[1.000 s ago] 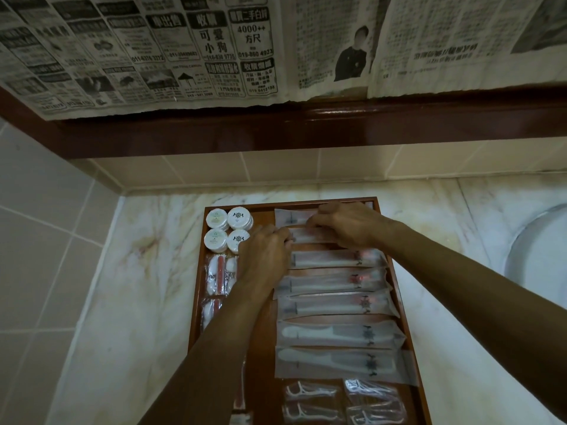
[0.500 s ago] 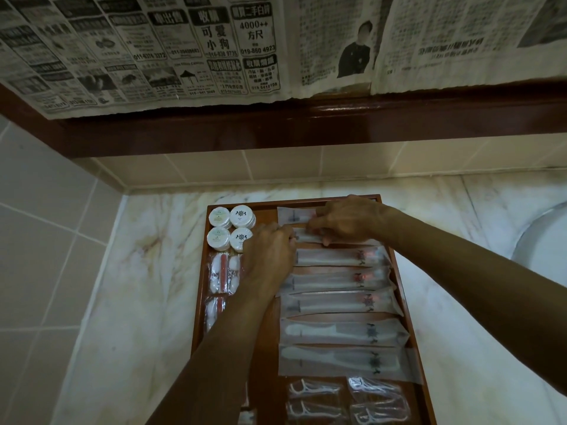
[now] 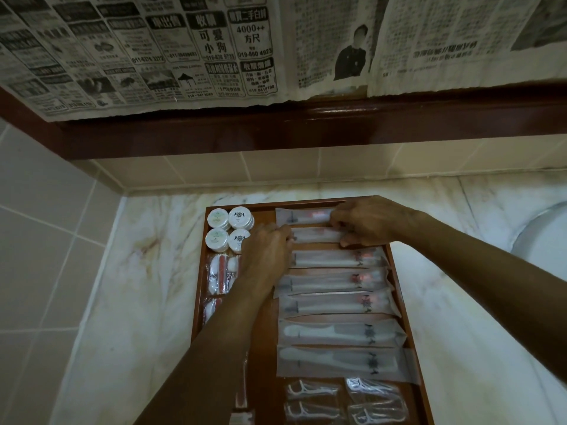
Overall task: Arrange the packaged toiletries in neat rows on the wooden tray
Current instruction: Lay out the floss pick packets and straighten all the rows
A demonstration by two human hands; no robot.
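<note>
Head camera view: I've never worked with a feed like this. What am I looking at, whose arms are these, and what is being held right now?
There is no machine here. A person wears one wide-angle camera on the head, looking forward and down, so the two arms reaching in from below are their own.

On a marble counter sits a wooden tray. At its far left are four round white tubs, with small plastic packets below them. Its right side holds a column of long clear packets, and floss picks lie nearest the camera.

The left hand and right hand meet at the second long packet from the far end, fingers gripping its two ends. Newspaper hangs on the wall above.
</note>
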